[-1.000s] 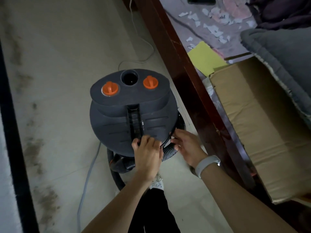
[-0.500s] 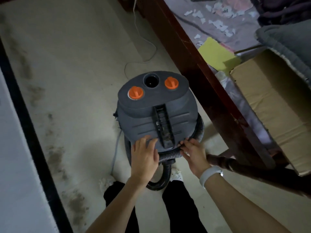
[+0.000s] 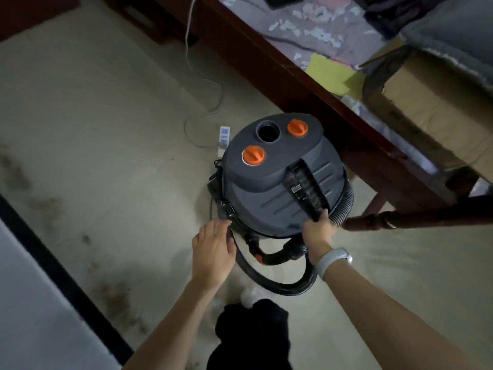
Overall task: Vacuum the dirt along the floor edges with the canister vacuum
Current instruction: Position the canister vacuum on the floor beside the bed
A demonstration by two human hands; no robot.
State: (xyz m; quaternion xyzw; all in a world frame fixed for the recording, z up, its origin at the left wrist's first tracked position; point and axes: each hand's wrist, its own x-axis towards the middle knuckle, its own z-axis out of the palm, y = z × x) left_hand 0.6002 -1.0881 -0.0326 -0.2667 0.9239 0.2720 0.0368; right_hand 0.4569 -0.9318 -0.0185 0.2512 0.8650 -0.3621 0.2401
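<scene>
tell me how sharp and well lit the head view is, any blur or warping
Head view: dim and flat, no glare; the canister vacuum is fairly sharp, the left hand and the floor dirt are motion-smeared; wide-angle warping bends the bed rail toward the edges.

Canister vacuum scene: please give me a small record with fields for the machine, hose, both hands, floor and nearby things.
vacuum: grey canister vacuum, upright on the floor, two orange knobs on top
hose: black hose looped in front of it
left hand: left hand open, beside the side latch
right hand: right hand gripping the lid's near edge
floor: dirt patches along the left edge
nearby: power strip behind the vacuum
</scene>
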